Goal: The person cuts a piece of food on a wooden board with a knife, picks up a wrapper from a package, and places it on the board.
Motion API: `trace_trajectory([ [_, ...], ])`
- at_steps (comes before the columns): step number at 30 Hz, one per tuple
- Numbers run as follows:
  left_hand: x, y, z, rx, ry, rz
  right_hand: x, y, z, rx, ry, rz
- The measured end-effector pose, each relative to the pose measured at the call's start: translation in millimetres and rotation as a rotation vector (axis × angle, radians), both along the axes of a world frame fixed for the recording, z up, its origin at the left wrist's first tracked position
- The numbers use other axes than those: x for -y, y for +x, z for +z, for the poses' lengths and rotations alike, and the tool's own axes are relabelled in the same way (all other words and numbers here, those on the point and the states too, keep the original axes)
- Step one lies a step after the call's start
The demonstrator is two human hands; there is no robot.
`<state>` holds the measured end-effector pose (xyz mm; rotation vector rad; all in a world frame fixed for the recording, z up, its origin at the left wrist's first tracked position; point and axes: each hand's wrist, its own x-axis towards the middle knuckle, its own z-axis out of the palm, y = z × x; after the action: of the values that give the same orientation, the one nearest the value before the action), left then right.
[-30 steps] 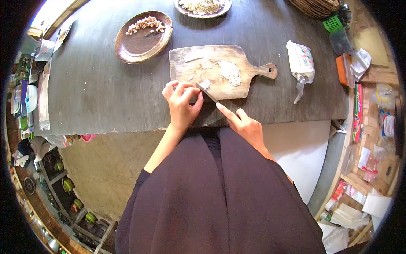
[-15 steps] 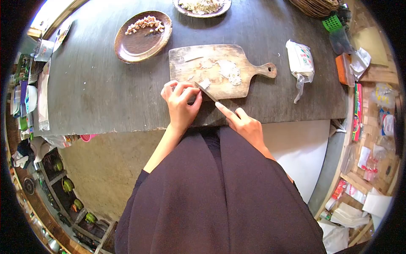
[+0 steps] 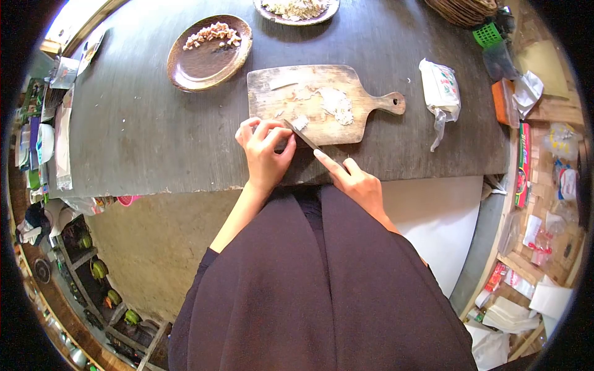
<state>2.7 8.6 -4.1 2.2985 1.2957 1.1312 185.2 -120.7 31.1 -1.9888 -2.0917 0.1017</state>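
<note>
Slicing at near edge of cutting board [image 3: 291, 86]: left hand [image 3: 265, 151] pinches a small, mostly hidden piece; right hand [image 3: 357, 182] clamped on knife [image 3: 301, 136], blade against it. Chopped heap [image 3: 336, 104] already on board. Judged partway done.

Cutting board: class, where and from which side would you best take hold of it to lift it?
I would grip the cutting board by its narrow handle, coming from the right. It juts out free there, while the left hand, the knife and chopped bits occupy the flat part.
</note>
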Motion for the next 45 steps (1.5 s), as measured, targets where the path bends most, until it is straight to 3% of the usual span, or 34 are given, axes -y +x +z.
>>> trace_trajectory([
  [45, 1, -3, 3, -0.037, 0.000, -0.005, 6, 5, 11, -0.081, -0.070, 0.000],
])
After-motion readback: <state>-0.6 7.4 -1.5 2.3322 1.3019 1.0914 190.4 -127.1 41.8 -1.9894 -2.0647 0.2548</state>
